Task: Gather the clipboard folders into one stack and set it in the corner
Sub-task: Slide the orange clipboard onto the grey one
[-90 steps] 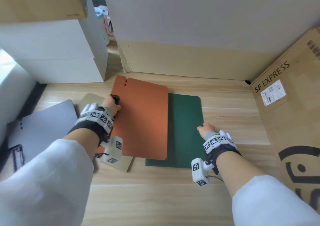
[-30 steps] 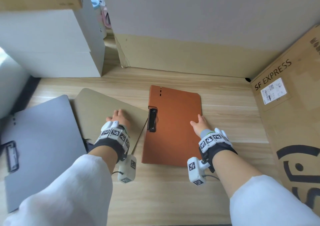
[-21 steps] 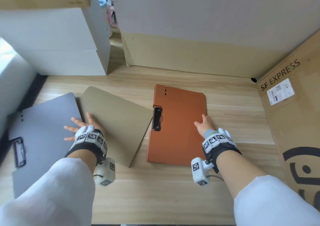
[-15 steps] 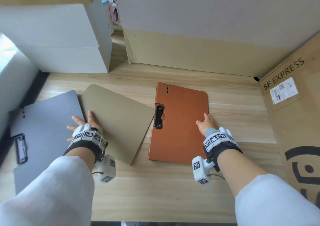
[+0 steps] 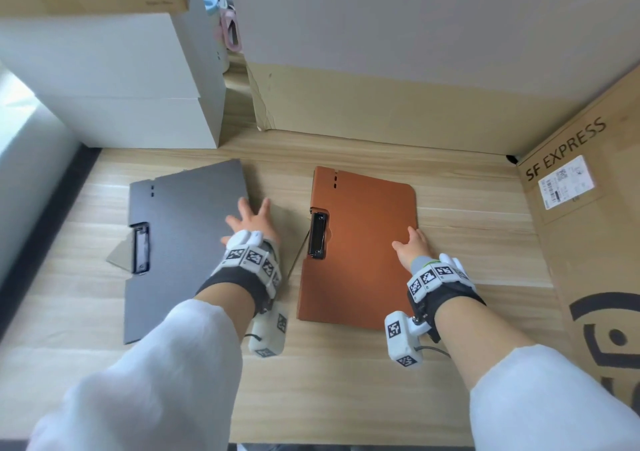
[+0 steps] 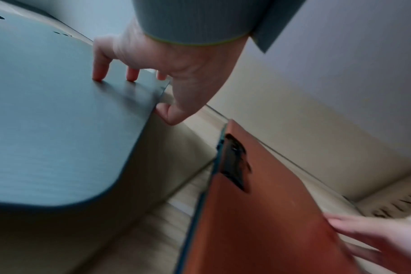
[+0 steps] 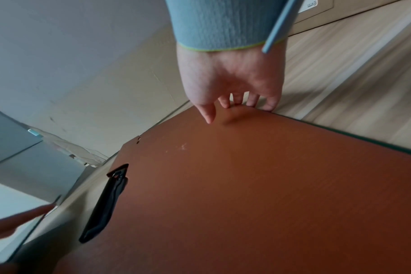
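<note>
A person in white sleeves is working over a pale wood-grain tabletop (image 5: 339, 381), both hands lying on flat clipboard folders. The left hand (image 5: 251, 222) is resting on the right edge of a dark grey clipboard folder (image 5: 180, 242); in the left wrist view three fingertips (image 6: 97, 75) are pressing down on the grey cover while the thumb is hooking round its edge, so the hand is gripping that edge. The grey folder, its black metal clip (image 5: 140, 248) facing up, is lying over a khaki folder (image 5: 287, 222) of which only slivers are showing at either side. Just to the right, apart from the grey one, an orange-brown leather-look clipboard folder (image 5: 360, 249) with a black clip (image 5: 318, 236) is lying flat. A thin green edge (image 7: 364, 138) is peeking out beneath it in the right wrist view. The right hand (image 5: 412, 248) is sitting at the orange folder's right edge, fingers curling over the rim and the thumb on top. A brown cardboard carton (image 5: 588, 242) printed "SF EXPRESS" and bearing a white shipping label (image 5: 566, 182), too small to read, is standing at the right. White boxes (image 5: 114, 83) are stacked at the back left, and a grey-and-tan wall panel (image 5: 398, 69) is closing off the rear.
</note>
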